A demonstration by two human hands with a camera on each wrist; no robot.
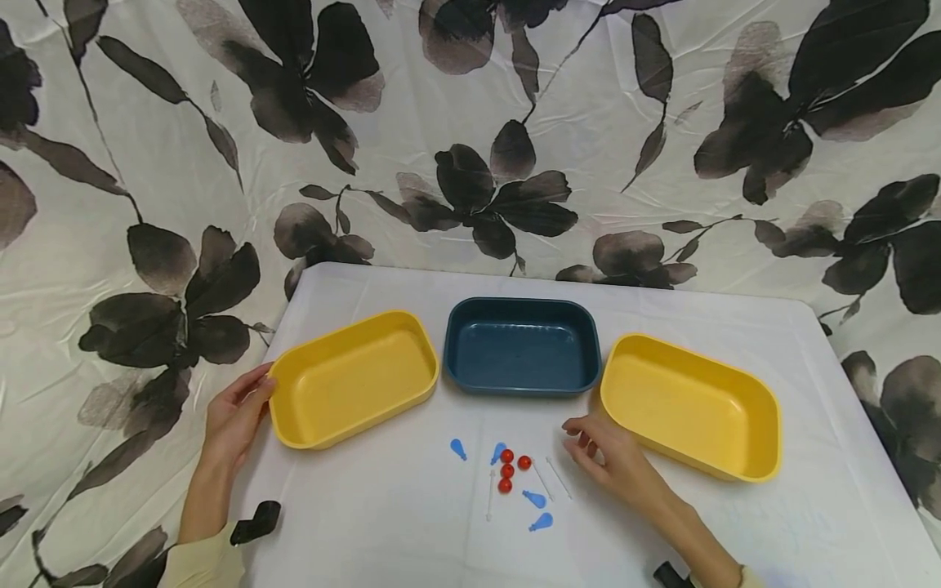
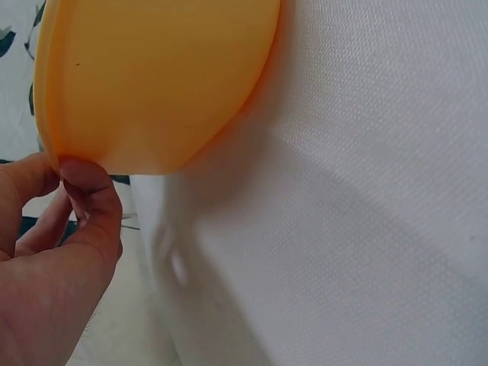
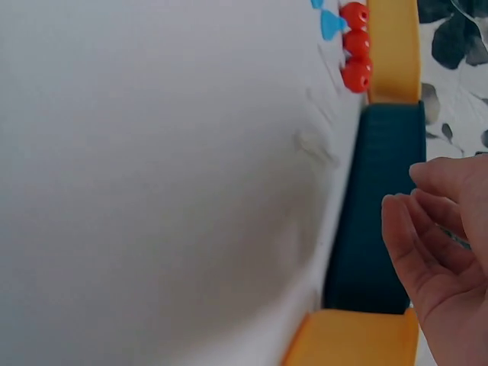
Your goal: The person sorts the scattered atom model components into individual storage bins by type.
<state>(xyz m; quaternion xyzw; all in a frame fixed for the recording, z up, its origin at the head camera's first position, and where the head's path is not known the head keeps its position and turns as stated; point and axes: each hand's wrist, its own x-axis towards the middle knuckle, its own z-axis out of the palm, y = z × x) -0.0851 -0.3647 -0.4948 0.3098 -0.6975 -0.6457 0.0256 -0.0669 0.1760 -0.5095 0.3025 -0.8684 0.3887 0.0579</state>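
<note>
My left hand pinches the outer end of the left yellow tray, thumb and fingers on its rim in the left wrist view. My right hand hovers by the near left corner of the right yellow tray, fingers loosely bent; nothing shows between them in the right wrist view. To its left lie several red beads, several small blue bulb-shaped pieces and three thin white sticks, like cotton swabs. One blue piece is partly hidden behind a bead.
A dark blue tray stands between the two yellow ones at the back of the white-covered table. Nothing lies inside the three trays. Behind the table hangs a floral cloth.
</note>
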